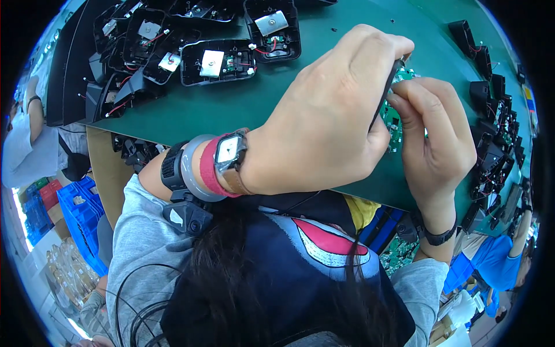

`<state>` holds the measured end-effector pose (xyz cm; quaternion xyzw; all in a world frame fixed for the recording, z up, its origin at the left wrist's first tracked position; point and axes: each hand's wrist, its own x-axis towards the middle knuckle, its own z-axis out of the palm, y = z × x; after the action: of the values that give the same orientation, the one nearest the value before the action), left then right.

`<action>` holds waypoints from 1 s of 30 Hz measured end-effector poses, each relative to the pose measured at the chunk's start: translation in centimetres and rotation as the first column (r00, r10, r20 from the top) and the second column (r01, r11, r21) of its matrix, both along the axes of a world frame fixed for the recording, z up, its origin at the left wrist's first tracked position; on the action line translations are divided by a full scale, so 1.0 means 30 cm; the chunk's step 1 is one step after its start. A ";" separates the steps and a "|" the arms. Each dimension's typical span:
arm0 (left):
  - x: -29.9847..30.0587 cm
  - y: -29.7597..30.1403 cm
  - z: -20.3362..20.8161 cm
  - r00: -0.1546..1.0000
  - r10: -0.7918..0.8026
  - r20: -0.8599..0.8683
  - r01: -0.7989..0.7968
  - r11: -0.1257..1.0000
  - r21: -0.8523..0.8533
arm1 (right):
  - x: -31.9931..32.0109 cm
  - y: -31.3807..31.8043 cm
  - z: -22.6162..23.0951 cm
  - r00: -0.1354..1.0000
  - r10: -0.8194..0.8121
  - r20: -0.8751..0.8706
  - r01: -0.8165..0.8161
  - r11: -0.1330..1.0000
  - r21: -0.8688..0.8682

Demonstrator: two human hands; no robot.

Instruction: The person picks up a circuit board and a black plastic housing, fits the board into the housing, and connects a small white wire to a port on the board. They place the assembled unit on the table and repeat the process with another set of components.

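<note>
My left hand (326, 118) is closed round a black plastic housing (381, 103), seen nearly edge-on, so most of it is hidden behind the hand. Close against its right side, my right hand (435, 130) has thumb and forefinger pinched together. Whatever lies between those fingertips is too small or too covered to make out. Green circuit boards (394, 128) show in the gap between the two hands; whether any of them sits inside the housing, I cannot tell.
Several open black housings (217, 62) with metal plates and red wires lie at the table's (324, 29) far left. More black parts (491, 150) crowd the right edge. Blue crates (81, 217) stand at lower left. Other people (498, 263) are at both sides.
</note>
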<state>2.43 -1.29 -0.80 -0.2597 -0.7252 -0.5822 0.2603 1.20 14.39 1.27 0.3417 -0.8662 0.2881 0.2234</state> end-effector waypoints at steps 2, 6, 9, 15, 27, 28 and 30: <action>0.003 0.005 0.000 1.000 0.008 0.005 -0.008 1.000 -0.029 | -0.005 0.002 0.012 0.993 0.028 0.117 -0.023 0.999 -0.044; 0.007 0.008 -0.006 0.997 0.056 -0.044 -0.057 0.998 -0.031 | -0.006 0.010 0.018 0.958 0.024 0.287 -0.001 0.997 -0.081; 0.009 0.002 -0.003 0.999 0.035 0.032 -0.033 0.997 -0.068 | 0.008 0.005 0.010 0.992 -0.012 0.127 0.006 0.999 0.046; 0.006 0.000 -0.002 0.998 0.014 0.066 -0.011 0.999 -0.053 | -0.005 0.004 0.018 0.967 -0.007 0.256 0.018 0.999 -0.038; -0.037 -0.008 -0.008 0.973 -0.116 0.201 0.145 0.980 -0.136 | -0.040 0.035 0.004 0.590 0.308 0.746 0.245 0.812 -0.529; -0.041 -0.009 -0.009 0.972 -0.127 0.200 0.149 0.984 -0.101 | -0.029 0.041 0.006 0.611 0.331 0.719 0.232 0.794 -0.562; -0.044 -0.012 0.002 0.972 -0.139 0.192 0.154 0.986 -0.068 | -0.007 0.039 0.011 0.654 0.341 0.675 0.215 0.773 -0.598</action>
<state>1.13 -1.63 -0.74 -0.2675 -0.7487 -0.5909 0.1366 0.98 15.55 1.58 0.1269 -0.7156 0.6837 -0.0661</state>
